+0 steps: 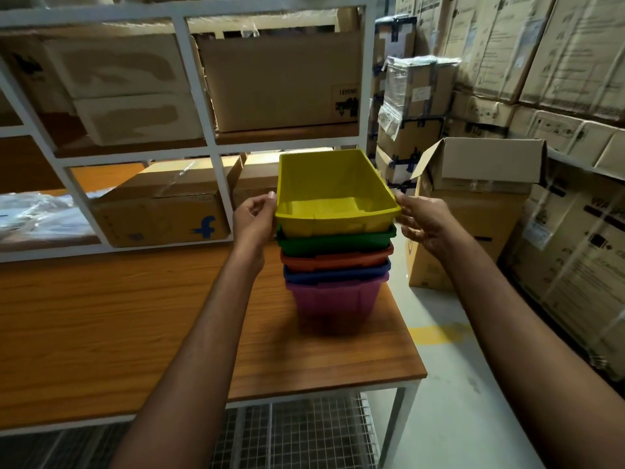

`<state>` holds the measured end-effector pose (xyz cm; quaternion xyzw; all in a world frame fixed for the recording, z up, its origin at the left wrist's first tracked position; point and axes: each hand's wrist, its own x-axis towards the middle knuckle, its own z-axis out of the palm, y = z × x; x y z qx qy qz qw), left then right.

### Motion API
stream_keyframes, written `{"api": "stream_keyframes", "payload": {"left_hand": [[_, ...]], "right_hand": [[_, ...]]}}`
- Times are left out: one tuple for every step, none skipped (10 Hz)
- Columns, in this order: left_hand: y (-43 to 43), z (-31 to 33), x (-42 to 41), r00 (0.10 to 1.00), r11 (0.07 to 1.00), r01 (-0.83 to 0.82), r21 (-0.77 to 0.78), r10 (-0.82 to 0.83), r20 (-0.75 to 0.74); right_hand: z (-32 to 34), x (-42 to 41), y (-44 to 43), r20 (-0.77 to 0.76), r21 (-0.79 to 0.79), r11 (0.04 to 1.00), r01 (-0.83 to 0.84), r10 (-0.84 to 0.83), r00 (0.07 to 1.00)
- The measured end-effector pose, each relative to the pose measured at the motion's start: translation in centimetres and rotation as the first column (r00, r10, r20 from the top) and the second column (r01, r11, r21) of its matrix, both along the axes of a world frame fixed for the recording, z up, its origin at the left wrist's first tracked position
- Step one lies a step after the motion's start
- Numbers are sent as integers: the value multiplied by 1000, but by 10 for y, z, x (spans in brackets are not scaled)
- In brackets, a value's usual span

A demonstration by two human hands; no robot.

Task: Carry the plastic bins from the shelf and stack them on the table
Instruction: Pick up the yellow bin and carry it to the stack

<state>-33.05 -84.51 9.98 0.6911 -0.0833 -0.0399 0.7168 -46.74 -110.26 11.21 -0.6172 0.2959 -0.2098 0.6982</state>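
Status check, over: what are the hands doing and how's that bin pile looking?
Left hand on yellow bin rim, right hand open beside it. Five bins nested on table, yellow on top. Nothing in the way.

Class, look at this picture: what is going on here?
A person is stacking plastic bins on a wooden table. The yellow bin sits on top of green, orange, blue and purple ones. The left hand touches its rim; the right hand is open beside it. Cardboard boxes fill the shelf behind.
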Motion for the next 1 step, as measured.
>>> {"api": "stream_keyframes", "payload": {"left_hand": [[5,-6,-15,997,997,-62,-41,64,50]], "right_hand": [[-1,-13,9,32,-9,1000,19,-19,999]]}}
